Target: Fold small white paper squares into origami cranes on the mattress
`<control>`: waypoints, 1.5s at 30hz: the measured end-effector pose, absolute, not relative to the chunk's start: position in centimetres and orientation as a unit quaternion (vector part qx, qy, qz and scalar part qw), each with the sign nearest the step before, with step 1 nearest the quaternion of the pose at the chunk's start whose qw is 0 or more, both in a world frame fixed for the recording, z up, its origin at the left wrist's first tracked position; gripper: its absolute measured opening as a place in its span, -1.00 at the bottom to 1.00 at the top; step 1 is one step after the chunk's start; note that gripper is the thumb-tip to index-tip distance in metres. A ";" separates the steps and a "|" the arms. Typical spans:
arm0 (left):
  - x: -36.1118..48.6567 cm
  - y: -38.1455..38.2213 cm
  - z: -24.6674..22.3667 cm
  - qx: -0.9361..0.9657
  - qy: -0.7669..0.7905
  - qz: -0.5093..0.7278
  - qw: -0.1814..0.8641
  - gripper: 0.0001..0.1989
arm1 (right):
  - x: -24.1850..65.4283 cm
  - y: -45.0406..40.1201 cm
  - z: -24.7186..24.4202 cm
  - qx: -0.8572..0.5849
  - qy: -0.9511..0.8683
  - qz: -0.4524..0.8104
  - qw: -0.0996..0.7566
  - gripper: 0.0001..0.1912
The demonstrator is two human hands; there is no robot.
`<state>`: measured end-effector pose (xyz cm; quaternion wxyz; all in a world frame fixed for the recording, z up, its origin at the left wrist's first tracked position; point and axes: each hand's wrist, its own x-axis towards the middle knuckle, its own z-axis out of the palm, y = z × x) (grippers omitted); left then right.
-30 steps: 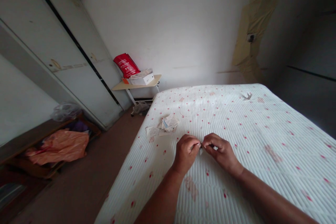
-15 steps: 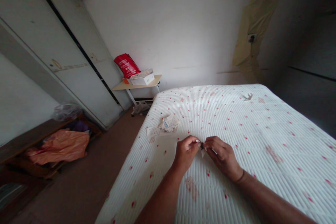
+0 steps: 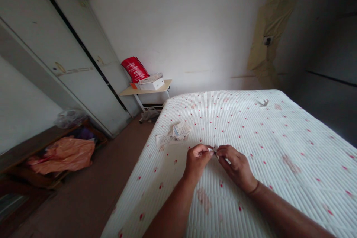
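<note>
Change: both hands sit slightly higher than before.
Head view, left hand [image 3: 197, 158]: pinched on small white scrap [image 3: 214, 152].
Right hand [image 3: 233, 163]: pinched on it too (scrap mostly hidden).
Surface: mattress [image 3: 279, 148].
Nearby: paper pile [image 3: 175, 133], side table [image 3: 145, 90].

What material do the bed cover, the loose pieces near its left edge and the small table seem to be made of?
Bed cover: likely quilted fabric, matte, with stitched ribs and small red prints.
Loose pieces: probably paper, thin, flat, printed, with creased edges.
Small table: pale top, perhaps wood or laminate, on white legs that may be metal.
The tiny pale thing pinched between the left hand and right hand is too small to judge.
</note>
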<state>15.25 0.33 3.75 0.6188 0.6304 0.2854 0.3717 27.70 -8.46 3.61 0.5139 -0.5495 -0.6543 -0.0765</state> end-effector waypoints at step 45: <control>15.2 0.7 4.6 0.605 0.309 0.305 0.668 -0.78 | 27.6 -7.5 3.9 -0.596 -0.329 0.440 0.585 -0.66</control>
